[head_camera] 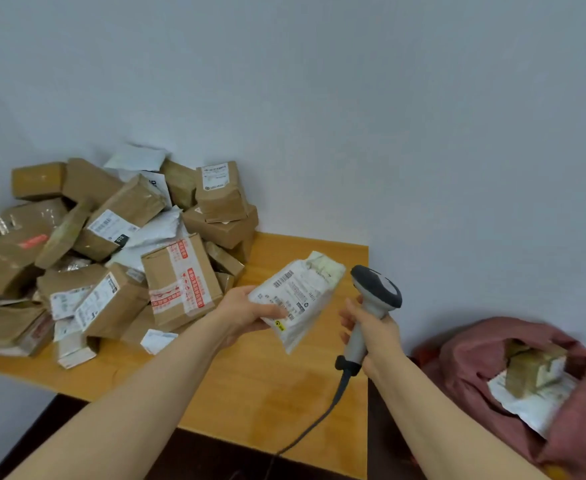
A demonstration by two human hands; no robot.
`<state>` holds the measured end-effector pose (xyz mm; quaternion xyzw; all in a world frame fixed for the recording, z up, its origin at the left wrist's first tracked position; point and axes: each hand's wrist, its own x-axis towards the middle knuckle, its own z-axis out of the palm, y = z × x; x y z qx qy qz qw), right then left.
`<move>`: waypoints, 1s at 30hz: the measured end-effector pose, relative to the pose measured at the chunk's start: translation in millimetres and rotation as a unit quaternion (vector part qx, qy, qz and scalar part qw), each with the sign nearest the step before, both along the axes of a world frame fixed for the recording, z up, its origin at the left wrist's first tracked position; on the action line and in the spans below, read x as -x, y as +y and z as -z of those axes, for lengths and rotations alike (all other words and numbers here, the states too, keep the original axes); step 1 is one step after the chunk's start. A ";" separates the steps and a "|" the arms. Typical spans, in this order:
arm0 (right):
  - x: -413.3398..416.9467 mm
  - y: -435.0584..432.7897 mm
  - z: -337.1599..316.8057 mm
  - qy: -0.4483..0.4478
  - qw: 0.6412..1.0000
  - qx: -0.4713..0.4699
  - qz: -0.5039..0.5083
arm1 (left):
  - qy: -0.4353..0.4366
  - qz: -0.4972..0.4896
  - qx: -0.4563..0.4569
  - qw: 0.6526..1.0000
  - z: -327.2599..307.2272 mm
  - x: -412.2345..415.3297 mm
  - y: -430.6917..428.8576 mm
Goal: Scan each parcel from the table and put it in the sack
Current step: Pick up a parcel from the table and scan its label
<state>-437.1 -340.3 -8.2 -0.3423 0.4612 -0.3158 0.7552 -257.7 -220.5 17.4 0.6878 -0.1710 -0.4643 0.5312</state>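
Note:
My left hand point(246, 313) grips a white plastic parcel point(298, 294) by its lower left edge, label side up, above the wooden table point(267, 386). A grey handheld scanner point(374, 299) is gripped by its handle in my right hand point(371, 332), just right of the parcel, head tilted toward the label. Its dark cable point(319, 417) trails down over the table's front edge. A pile of brown cardboard boxes and white mailers point(111, 258) fills the table's left and back. The reddish sack point(513, 386) lies open on the floor at the right, with parcels inside.
A pale wall stands behind the table and the sack. The floor below the table's front edge is dark. Bare wooden tabletop shows under and in front of my hands.

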 end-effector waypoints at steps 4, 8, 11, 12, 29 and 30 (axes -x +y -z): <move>-4.2 21.6 -16.5 0.051 0.985 0.087 -0.137 | -0.116 -0.071 -0.029 0.990 -8.7 -37.5 8.4; -16.7 42.0 -34.9 0.050 0.961 0.127 -0.241 | -0.135 -0.095 -0.023 0.986 -1.3 -61.1 10.3; -23.8 48.8 -44.8 0.061 0.956 0.129 -0.255 | -0.172 -0.080 -0.036 0.981 0.4 -71.4 10.5; -25.4 49.9 -47.3 0.064 0.956 0.131 -0.253 | -0.181 -0.075 -0.039 0.980 1.2 -74.2 10.4; -27.1 53.9 -57.9 0.112 0.949 0.168 -0.243 | -0.226 -0.028 -0.060 0.972 10.3 -86.7 1.4; -26.1 53.7 -57.6 0.115 0.949 0.166 -0.243 | -0.228 -0.026 -0.061 0.972 11.2 -86.6 0.1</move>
